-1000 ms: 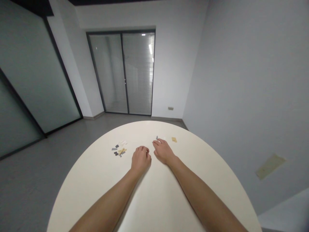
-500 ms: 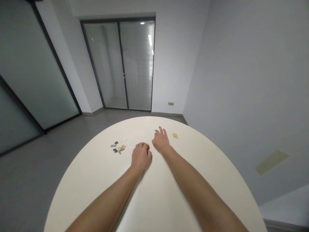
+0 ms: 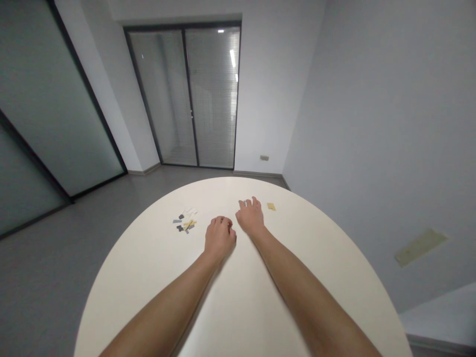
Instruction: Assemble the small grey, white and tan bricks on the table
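Note:
My left hand point(image 3: 219, 237) rests on the round white table point(image 3: 245, 297) with its fingers curled inward and thumb close to them. Whatever it may hold is hidden. Just right of it, my right hand point(image 3: 250, 217) lies palm down, fingers apart and slightly bent. Between its fingertips shows a small grey piece point(image 3: 245, 203); I cannot tell if it is gripped. To the left is a loose scatter of small flat pieces: dark ones point(image 3: 180, 228), yellow ones point(image 3: 189, 223), pale ones point(image 3: 190, 212) and a grey-blue strip point(image 3: 177, 221). Beyond my right hand lies a flat yellow piece point(image 3: 271, 206).
The table's curved far edge point(image 3: 230, 177) is just beyond my hands. Past it stand a glass door point(image 3: 211, 99) with blinds and a frosted panel point(image 3: 55, 109) at the left. A grey wall point(image 3: 372, 124) rises on the right.
My right hand's fingers have bent down toward the table, and a small grey piece now shows between them. My left hand has hardly changed. The view has shifted slightly.

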The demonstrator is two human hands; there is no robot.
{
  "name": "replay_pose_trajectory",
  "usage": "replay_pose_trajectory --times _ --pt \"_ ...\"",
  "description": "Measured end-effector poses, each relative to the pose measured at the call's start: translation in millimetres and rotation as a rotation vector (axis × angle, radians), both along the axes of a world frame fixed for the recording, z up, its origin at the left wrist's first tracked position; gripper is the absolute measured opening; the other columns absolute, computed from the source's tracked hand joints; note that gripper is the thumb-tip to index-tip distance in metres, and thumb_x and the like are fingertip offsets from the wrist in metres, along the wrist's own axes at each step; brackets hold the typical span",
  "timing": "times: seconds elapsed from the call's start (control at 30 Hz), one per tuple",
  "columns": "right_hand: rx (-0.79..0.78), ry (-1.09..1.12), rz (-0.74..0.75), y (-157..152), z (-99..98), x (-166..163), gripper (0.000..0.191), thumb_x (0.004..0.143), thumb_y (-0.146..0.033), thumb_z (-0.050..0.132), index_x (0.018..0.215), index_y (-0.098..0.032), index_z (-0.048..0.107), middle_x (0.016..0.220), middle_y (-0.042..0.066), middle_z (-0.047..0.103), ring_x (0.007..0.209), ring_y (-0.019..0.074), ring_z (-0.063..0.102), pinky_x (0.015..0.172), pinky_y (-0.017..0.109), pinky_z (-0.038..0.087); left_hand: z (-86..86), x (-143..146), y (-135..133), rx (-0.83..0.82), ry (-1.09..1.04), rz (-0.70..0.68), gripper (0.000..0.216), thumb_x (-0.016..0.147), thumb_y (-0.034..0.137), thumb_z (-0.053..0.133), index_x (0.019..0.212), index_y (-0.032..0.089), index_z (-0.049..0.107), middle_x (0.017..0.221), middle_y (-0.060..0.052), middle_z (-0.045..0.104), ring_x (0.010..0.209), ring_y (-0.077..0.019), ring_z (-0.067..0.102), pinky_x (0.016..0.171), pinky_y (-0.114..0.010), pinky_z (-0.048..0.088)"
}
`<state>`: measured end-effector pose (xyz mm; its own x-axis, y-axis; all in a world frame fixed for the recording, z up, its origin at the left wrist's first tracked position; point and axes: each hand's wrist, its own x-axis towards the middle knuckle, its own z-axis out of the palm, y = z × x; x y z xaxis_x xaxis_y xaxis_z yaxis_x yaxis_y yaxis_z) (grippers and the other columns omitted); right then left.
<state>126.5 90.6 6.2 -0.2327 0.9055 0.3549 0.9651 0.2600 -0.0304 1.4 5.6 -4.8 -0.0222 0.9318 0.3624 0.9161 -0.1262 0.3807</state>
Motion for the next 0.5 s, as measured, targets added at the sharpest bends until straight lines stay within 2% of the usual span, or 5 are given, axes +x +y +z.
replay_pose_trajectory --times 0.17,0.5 --pt "0.0 0.042 -0.005 -4.1 -2.0 0.1 0.043 0.095 -0.027 0.044 0.133 -0.013 0.058 0.129 0.019 0.064 0.139 0.035 0.035 0.109 0.047 0.026 -0.1 -0.1 0.4 0.008 -0.015 -0.01 0.024 0.084 0.015 0.05 0.1 0.019 0.068 0.11 -0.01 0.067 0.107 -0.0249 0.055 0.095 -0.037 0.042" --pt "0.01 0.118 -0.029 -2.4 -14.2 7.0 0.05 0.097 -0.029 0.043 0.144 -0.014 0.047 0.134 0.015 0.062 0.138 0.0331 0.036 0.109 0.044 0.029 -1.5 -1.0 1.7 0.018 -0.019 -0.007 0.024 0.083 0.015 0.051 0.1 0.018 0.068 0.109 -0.01 0.067 0.107 -0.0253 0.055 0.095 -0.037 0.042"
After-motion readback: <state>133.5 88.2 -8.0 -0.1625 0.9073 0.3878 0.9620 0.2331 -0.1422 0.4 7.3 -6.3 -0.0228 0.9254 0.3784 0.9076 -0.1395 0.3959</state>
